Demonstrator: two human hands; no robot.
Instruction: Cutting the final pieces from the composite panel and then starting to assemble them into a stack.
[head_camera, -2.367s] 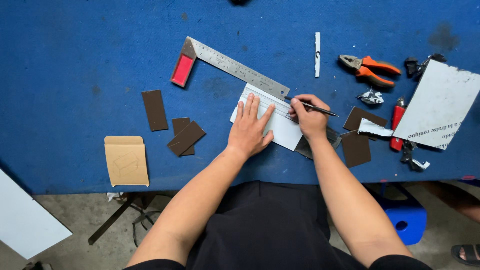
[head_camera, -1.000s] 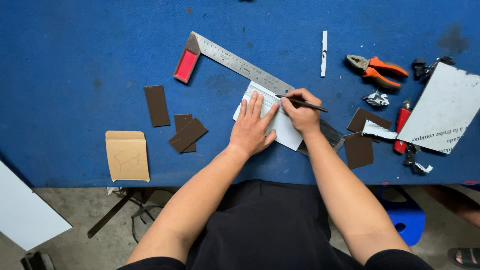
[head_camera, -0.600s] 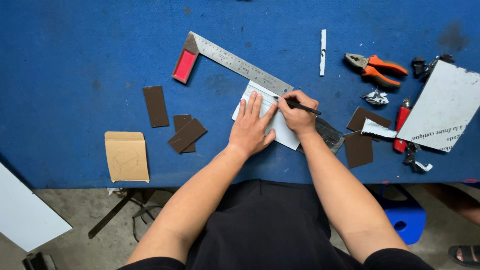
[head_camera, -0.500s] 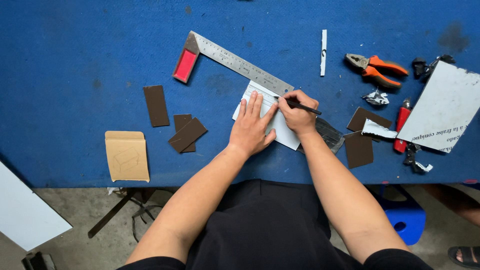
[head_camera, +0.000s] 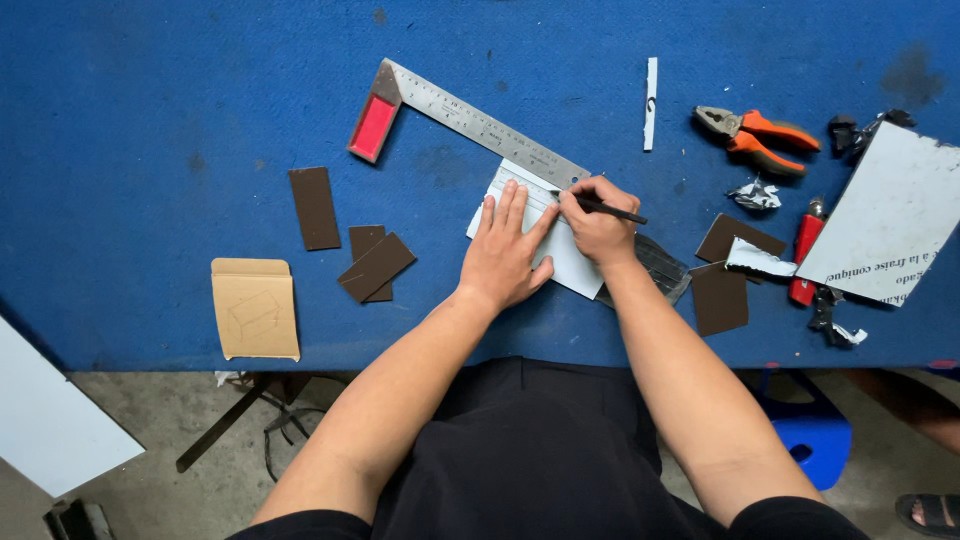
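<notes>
The white sheet (head_camera: 560, 250) lies on the blue table (head_camera: 180, 90) under the left hand (head_camera: 508, 255), whose fingers (head_camera: 505, 212) are spread flat and pressing on it. Just right of them, the right hand (head_camera: 600, 220) has fingers pinched on a black pen (head_camera: 612, 210), its tip against the steel square (head_camera: 470, 120) above the fingertips. Both forearms reach up from the body.

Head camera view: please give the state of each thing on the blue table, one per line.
Left hand: flat, pressing the white sheet.
Right hand: gripping a black pen, tip at the ruler edge.
Steel square: lying flat.
Orange pliers: closed, untouched.
Brown pieces: loose, two overlapping.
</notes>
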